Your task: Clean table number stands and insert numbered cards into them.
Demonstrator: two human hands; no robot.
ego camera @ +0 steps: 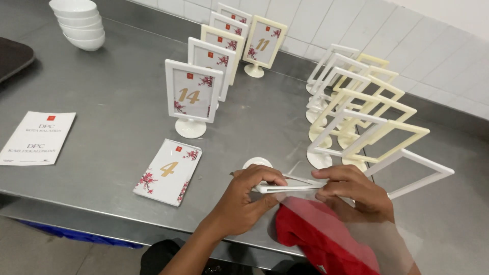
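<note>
Leftmost, a dark tray edge (12, 57) at the far left of the steel counter (117, 107). Behind it, a stack of white bowls (77, 23), upright, near the counter's back left. Nearer the front edge, a white printed sheet (38, 138) lies flat, well apart from the bowls.

Centre-left: a loose floral number card (168, 172) lies flat, slightly skewed, near the front edge. Just behind it stands a white card stand (193, 97) with a card inside. More filled stands (224, 43) line up behind it toward the tiled wall (397, 46), white and cream frames mixed.

Centre front: left hand (250, 196) is curled closed over a white frame (290, 187) tipped on its side, thumb and fingers pinching its left end. The frame's round base (257, 163) shows just behind the knuckles. Frame rests low on the counter near the front edge, held between both hands.

Right hand (351, 189) pinches the same frame at its right end, fingers closed along the top edge. A clear plastic sheet (356, 229) slopes down from the frame over the wrist. A red cloth (316, 237) lies below the hands, partly seen through that sheet.

Right: a cluster of empty stands (356, 109), white and cream, leaning and overlapping one another, just behind the right hand. The nearest one (423, 175) tilts out to the right.
</note>
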